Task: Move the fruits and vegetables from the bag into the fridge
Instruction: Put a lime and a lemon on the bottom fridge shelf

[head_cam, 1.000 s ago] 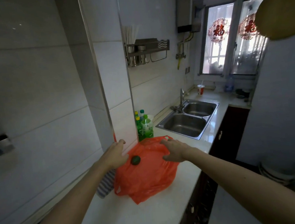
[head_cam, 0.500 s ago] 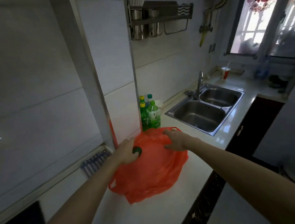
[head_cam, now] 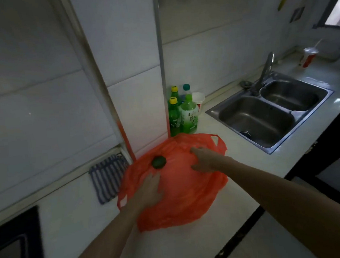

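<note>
An orange plastic bag (head_cam: 182, 197) lies bulging on the white counter (head_cam: 249, 163). A small dark green round fruit (head_cam: 159, 162) rests on top of the bag near its far left side. My left hand (head_cam: 149, 189) lies flat on the bag just below the fruit, fingers spread, not touching it. My right hand (head_cam: 206, 159) rests on the bag's far right part, fingers spread, near the bag's handle loop (head_cam: 216, 140). What is inside the bag is hidden.
Several green bottles (head_cam: 182, 111) and a white cup (head_cam: 198, 101) stand against the wall behind the bag. A steel double sink (head_cam: 269, 110) with a tap lies to the right. A striped cloth (head_cam: 108, 178) is left of the bag, a dark hob (head_cam: 13, 243) at the lower left.
My left hand has let go of the green fruit and slid toward me onto the bag; the fruit now lies free on top. The view has tilted downward.
</note>
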